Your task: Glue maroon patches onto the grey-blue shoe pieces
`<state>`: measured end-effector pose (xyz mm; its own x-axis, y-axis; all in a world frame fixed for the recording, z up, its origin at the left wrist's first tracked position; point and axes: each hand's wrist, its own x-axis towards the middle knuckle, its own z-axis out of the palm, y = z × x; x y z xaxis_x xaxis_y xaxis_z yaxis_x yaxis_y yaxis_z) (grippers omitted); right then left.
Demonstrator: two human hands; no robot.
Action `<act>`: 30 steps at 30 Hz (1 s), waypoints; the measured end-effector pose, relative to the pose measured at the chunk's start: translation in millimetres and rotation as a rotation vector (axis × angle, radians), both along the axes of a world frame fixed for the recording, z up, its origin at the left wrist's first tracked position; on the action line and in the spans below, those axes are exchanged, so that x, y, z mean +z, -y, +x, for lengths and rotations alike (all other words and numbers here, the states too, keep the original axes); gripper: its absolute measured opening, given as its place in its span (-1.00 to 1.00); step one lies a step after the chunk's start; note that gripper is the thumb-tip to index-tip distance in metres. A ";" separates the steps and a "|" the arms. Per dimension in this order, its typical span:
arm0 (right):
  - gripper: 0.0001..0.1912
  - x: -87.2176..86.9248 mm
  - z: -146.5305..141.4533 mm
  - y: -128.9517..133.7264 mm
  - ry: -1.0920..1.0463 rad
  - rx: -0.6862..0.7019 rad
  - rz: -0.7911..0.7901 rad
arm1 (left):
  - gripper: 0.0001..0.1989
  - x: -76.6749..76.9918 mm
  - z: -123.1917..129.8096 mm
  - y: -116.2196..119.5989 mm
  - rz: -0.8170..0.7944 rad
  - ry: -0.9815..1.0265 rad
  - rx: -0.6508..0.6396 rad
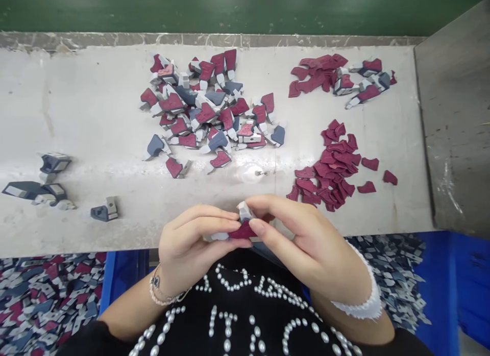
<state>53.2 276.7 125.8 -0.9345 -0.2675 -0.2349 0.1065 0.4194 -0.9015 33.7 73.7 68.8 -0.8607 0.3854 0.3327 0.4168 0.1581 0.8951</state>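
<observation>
Between my two hands, just in front of my chest, is a small grey-and-maroon plastic part [243, 230]. My left hand [201, 233] pinches it from the left, fingers above and thumb below. From the right, my right hand [294, 233] grips the same part, its thumb pressed near the maroon face. A white-grey tip stands up between the fingertips; the rest is partly hidden by my fingers. Beyond my right hand lies a heap of loose maroon pieces [333, 167]. A pile of grey-and-white parts with maroon faces [206, 111] spreads over the middle of the table.
Several grey parts without maroon faces [53, 190] lie at the left on the pale table [95, 106]. More maroon pieces [317, 70] and assembled parts [369, 83] sit at the back right. Blue bins [440, 279] full of parts stand below the front edge. A metal panel [455, 116] bounds the right.
</observation>
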 end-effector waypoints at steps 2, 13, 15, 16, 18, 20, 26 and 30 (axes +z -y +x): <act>-0.83 3.5 0.4 -2.0 -0.009 0.018 0.009 | -0.61 1.6 -0.8 1.4 0.006 0.019 -0.038; -0.87 8.9 1.8 1.4 -0.036 0.032 0.124 | -0.67 7.2 0.4 -3.4 0.024 0.003 -0.089; -0.87 9.2 2.4 3.0 -0.045 0.010 0.140 | -0.67 7.1 1.7 -3.8 0.028 -0.001 -0.070; -0.86 9.4 2.7 3.3 -0.045 0.008 0.145 | -0.67 6.7 2.3 -3.7 0.032 -0.002 -0.060; -0.86 9.4 3.4 2.9 -0.038 0.025 0.139 | -0.66 5.2 3.1 -2.7 0.031 0.005 -0.049; -0.89 8.7 4.7 1.9 -0.036 0.055 0.118 | -0.67 3.3 3.3 -0.9 0.025 0.023 -0.036; -0.66 2.6 13.0 6.0 -0.129 0.112 0.203 | -0.65 6.3 0.9 3.4 -0.105 0.339 -0.017; -0.58 1.0 17.7 9.7 -0.229 0.153 0.298 | -0.82 14.9 -2.4 2.6 -0.207 0.355 -0.063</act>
